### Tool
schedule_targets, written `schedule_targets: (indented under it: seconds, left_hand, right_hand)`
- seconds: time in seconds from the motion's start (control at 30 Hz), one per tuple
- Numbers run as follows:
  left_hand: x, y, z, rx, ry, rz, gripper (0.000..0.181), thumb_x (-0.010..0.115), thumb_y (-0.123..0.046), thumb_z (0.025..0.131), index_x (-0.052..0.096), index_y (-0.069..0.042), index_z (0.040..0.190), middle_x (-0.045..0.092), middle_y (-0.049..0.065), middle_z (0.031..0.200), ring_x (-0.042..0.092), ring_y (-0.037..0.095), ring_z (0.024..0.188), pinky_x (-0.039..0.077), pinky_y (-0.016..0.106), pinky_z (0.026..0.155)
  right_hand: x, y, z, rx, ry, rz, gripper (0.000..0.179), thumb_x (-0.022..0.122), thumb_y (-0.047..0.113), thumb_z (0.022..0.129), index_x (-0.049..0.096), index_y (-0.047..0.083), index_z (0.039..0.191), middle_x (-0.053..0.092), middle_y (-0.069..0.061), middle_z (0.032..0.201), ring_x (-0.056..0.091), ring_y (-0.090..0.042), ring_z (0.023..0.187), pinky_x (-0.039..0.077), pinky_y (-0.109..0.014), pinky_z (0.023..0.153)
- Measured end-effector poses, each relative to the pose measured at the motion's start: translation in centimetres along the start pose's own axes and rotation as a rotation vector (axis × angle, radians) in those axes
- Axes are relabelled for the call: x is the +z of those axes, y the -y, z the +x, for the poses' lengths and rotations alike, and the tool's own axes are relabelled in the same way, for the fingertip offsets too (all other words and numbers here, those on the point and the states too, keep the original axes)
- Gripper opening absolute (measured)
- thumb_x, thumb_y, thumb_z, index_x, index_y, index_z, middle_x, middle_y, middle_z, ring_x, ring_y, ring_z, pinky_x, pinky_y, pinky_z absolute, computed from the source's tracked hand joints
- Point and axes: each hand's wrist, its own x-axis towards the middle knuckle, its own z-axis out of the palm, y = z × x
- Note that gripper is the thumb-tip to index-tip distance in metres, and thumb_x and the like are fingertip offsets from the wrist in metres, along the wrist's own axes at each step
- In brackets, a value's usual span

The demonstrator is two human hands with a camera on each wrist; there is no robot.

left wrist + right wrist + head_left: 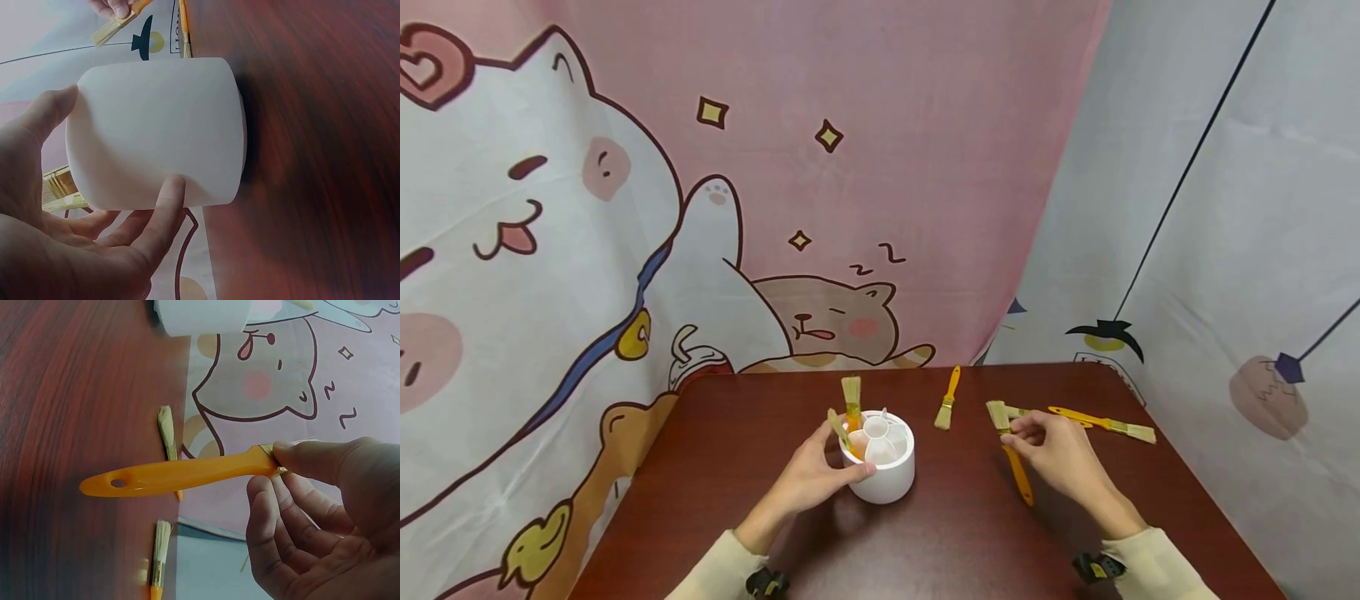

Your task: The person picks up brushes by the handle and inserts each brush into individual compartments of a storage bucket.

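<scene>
Within the right hand (1060, 450), a brush (1018, 477) is pinched near its bristles, lifted off the table (940, 546). By the left hand (812, 475), the white pot (887, 483) is gripped on the table; two bristles-up brushes (852, 393) are held in it. Farther out, a loose brush (951, 393) is laid beyond, and two more brushes (1105, 422) beside the right hand.

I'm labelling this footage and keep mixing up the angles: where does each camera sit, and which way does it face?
Head: worn on the head, facing forward and down over the table; the left hand, right hand and pale sleeves show.
Left wrist: faces the white brush holder's side; the left hand shows, plus part of the right.
Right wrist: faces the orange-handled paintbrush that the right hand pinches; only that hand shows.
Shared by both wrist views: holder and pinched paintbrush.
</scene>
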Motion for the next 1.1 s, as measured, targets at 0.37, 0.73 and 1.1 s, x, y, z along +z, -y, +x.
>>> schedule_targets:
  seconds: [0.37, 0.73, 1.1]
  left_hand:
    - [-0.1, -0.2, 0.1, 0.016, 0.013, -0.014, 0.094, 0.094, -0.046, 0.081, 0.046, -0.021, 0.158, 0.070, 0.008, 0.140, 0.069, 0.027, 0.126, 0.055, 0.057, 0.103]
    - [-0.1, -0.1, 0.2, 0.007, 0.010, 0.002, 0.101, 0.094, -0.048, 0.080, 0.043, -0.016, 0.161, 0.069, 0.009, 0.141, 0.068, 0.026, 0.128, 0.055, 0.057, 0.105]
    - [-0.3, -0.1, 0.2, 0.012, 0.015, 0.024, 0.105, 0.094, -0.049, 0.079, 0.041, -0.013, 0.162, 0.067, 0.010, 0.144, 0.067, 0.028, 0.130, 0.055, 0.055, 0.105]
  right_hand:
    - [0.0, 1.7, -0.3, -0.023, -0.021, 0.018, 0.021, 0.088, 0.032, 0.090, 0.076, 0.018, 0.101, 0.076, 0.006, 0.089, 0.070, -0.008, 0.078, 0.057, -0.022, 0.067]
    - [0.3, 3.5, -0.6, -0.105, -0.070, 0.062, 0.020, 0.090, 0.031, 0.088, 0.076, 0.021, 0.099, 0.075, 0.010, 0.088, 0.069, -0.002, 0.075, 0.058, -0.022, 0.069]
    - [0.3, 5.8, -0.6, -0.148, -0.077, 0.136, 0.019, 0.089, 0.033, 0.089, 0.075, 0.026, 0.099, 0.073, 0.013, 0.087, 0.067, -0.004, 0.072, 0.058, -0.024, 0.066]
